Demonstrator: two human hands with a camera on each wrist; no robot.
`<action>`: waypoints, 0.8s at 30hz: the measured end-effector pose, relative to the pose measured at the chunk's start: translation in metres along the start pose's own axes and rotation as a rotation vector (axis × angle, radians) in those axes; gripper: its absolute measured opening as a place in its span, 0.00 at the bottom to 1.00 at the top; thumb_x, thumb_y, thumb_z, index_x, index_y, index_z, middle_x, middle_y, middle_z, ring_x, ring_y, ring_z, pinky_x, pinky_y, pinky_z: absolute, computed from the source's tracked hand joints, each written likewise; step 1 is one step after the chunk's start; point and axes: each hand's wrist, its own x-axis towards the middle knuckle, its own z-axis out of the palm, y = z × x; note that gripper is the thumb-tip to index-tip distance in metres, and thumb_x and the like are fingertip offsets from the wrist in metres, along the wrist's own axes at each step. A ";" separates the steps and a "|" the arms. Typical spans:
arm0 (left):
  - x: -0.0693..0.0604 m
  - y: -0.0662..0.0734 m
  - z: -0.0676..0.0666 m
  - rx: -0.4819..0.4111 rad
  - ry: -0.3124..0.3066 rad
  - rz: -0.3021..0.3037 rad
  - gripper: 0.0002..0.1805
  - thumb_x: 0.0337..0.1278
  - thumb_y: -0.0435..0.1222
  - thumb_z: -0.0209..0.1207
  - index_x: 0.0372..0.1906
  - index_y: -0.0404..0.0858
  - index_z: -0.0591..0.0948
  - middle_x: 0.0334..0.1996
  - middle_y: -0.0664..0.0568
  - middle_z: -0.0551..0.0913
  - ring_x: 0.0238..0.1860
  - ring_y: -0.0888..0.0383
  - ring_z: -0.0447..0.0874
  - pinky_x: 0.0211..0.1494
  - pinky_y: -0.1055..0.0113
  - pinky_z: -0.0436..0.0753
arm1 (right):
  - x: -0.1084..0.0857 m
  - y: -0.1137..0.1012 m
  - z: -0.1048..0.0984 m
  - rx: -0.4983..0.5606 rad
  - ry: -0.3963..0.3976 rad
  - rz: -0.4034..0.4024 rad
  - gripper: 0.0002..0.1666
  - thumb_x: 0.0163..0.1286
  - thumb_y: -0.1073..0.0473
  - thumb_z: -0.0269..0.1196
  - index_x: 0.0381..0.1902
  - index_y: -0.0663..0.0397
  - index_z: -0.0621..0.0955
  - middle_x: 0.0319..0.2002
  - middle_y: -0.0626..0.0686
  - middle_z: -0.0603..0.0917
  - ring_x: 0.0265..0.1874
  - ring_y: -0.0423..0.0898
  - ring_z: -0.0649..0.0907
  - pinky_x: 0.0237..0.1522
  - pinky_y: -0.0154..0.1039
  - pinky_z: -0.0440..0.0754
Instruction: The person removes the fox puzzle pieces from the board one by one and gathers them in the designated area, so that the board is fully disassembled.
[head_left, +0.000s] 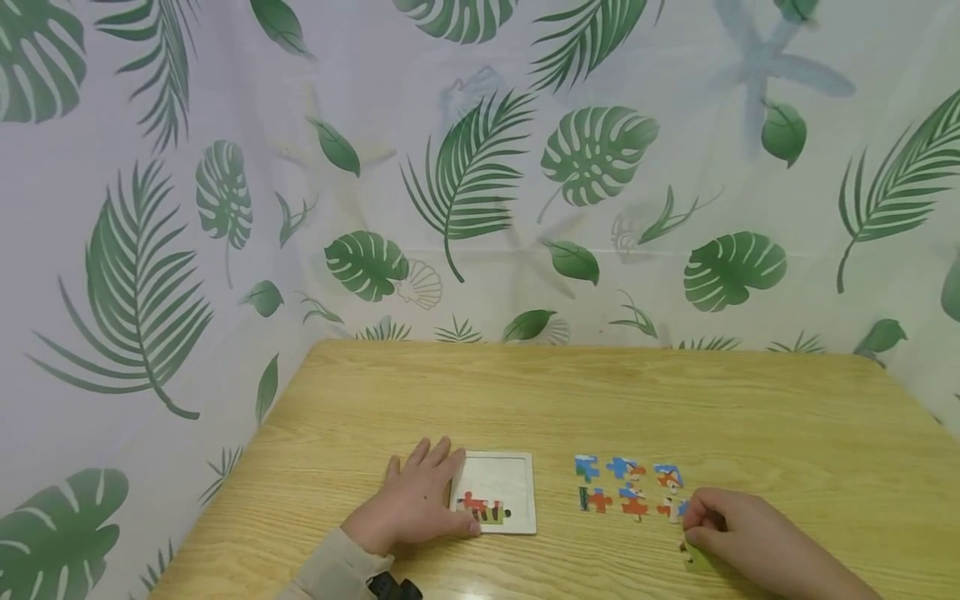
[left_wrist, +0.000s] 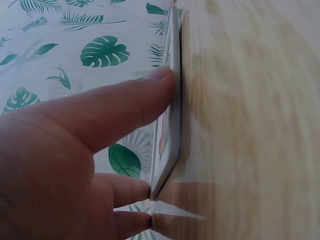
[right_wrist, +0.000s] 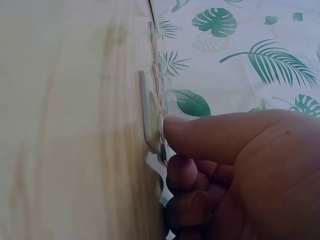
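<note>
Right hand (head_left: 742, 529) grip nearly closed, apparently pinching green puzzle piece (head_left: 697, 557) at near right of surface (head_left: 562, 400). Edge-only hold could slip; contact could nudge loose pieces (head_left: 634, 505) just beyond. Left hand (head_left: 418, 504), fingers spread, touches tray (head_left: 495, 475).

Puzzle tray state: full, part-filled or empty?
Part-filled. In the head view, a few puzzle pieces lie along the near side of the tray, by the left hand; its far part is bare.
</note>
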 end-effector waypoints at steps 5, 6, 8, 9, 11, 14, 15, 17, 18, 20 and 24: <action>-0.002 0.000 0.001 0.009 0.001 -0.008 0.58 0.49 0.66 0.67 0.79 0.41 0.62 0.79 0.39 0.53 0.78 0.35 0.44 0.68 0.24 0.44 | -0.001 -0.001 0.001 0.019 0.007 -0.005 0.09 0.70 0.52 0.67 0.37 0.49 0.80 0.27 0.47 0.77 0.25 0.39 0.73 0.29 0.36 0.71; -0.002 0.000 0.000 0.009 -0.001 -0.009 0.57 0.49 0.66 0.67 0.79 0.41 0.62 0.79 0.40 0.53 0.78 0.35 0.43 0.68 0.24 0.44 | -0.001 -0.002 0.001 0.020 0.014 -0.010 0.09 0.70 0.52 0.67 0.37 0.49 0.80 0.27 0.47 0.77 0.25 0.39 0.73 0.29 0.36 0.71; -0.002 0.001 0.000 0.016 0.000 -0.007 0.57 0.49 0.66 0.67 0.79 0.41 0.61 0.79 0.40 0.53 0.78 0.35 0.43 0.68 0.24 0.44 | -0.002 -0.003 0.001 0.021 0.028 -0.020 0.09 0.70 0.51 0.67 0.37 0.49 0.80 0.27 0.46 0.77 0.25 0.38 0.73 0.29 0.36 0.70; -0.002 0.002 0.000 0.018 0.000 -0.008 0.57 0.49 0.67 0.67 0.79 0.41 0.61 0.79 0.40 0.53 0.78 0.35 0.43 0.69 0.25 0.44 | -0.002 -0.004 0.002 0.021 0.034 -0.025 0.09 0.70 0.51 0.67 0.37 0.49 0.80 0.27 0.46 0.77 0.25 0.38 0.73 0.29 0.36 0.70; -0.001 0.004 -0.001 0.023 0.002 -0.005 0.58 0.49 0.67 0.67 0.79 0.41 0.61 0.79 0.40 0.52 0.78 0.35 0.43 0.69 0.25 0.44 | -0.003 -0.006 0.001 0.022 0.042 -0.034 0.09 0.71 0.51 0.67 0.37 0.49 0.80 0.27 0.46 0.77 0.26 0.38 0.73 0.29 0.36 0.71; -0.001 0.005 -0.002 0.030 0.003 -0.002 0.58 0.49 0.67 0.67 0.79 0.41 0.61 0.79 0.40 0.53 0.78 0.35 0.44 0.69 0.25 0.45 | -0.003 -0.011 0.000 0.033 0.041 -0.024 0.10 0.71 0.51 0.66 0.38 0.50 0.80 0.28 0.47 0.78 0.26 0.38 0.73 0.29 0.36 0.71; 0.000 0.005 -0.002 0.028 0.003 -0.002 0.58 0.49 0.67 0.67 0.79 0.41 0.61 0.79 0.40 0.53 0.78 0.35 0.44 0.69 0.25 0.45 | -0.003 -0.014 -0.001 0.042 0.038 -0.015 0.10 0.71 0.50 0.66 0.38 0.50 0.80 0.27 0.47 0.77 0.26 0.39 0.73 0.29 0.36 0.71; 0.000 0.005 -0.001 0.025 0.001 -0.003 0.58 0.49 0.67 0.67 0.79 0.41 0.61 0.79 0.40 0.53 0.78 0.35 0.44 0.69 0.25 0.44 | -0.001 -0.019 -0.001 0.051 0.040 -0.007 0.11 0.71 0.50 0.66 0.39 0.50 0.80 0.27 0.48 0.77 0.26 0.40 0.74 0.29 0.37 0.71; 0.000 0.005 -0.001 0.024 0.001 -0.004 0.57 0.49 0.66 0.67 0.79 0.41 0.61 0.79 0.40 0.53 0.78 0.35 0.44 0.69 0.25 0.44 | 0.000 -0.021 -0.001 0.050 0.041 -0.010 0.11 0.71 0.49 0.66 0.39 0.50 0.80 0.27 0.48 0.77 0.26 0.40 0.74 0.29 0.37 0.72; -0.001 0.004 -0.002 0.022 0.001 -0.004 0.57 0.49 0.66 0.67 0.79 0.41 0.61 0.79 0.40 0.53 0.78 0.35 0.44 0.68 0.25 0.44 | 0.002 -0.027 0.000 0.051 0.046 -0.023 0.11 0.72 0.49 0.66 0.39 0.49 0.80 0.27 0.47 0.77 0.26 0.40 0.74 0.29 0.37 0.71; -0.002 0.004 -0.003 0.011 -0.002 -0.003 0.57 0.50 0.66 0.67 0.79 0.40 0.61 0.79 0.39 0.53 0.78 0.34 0.43 0.68 0.24 0.44 | 0.008 -0.038 0.004 0.032 0.044 -0.062 0.10 0.72 0.49 0.66 0.38 0.48 0.80 0.26 0.47 0.76 0.23 0.39 0.73 0.28 0.37 0.71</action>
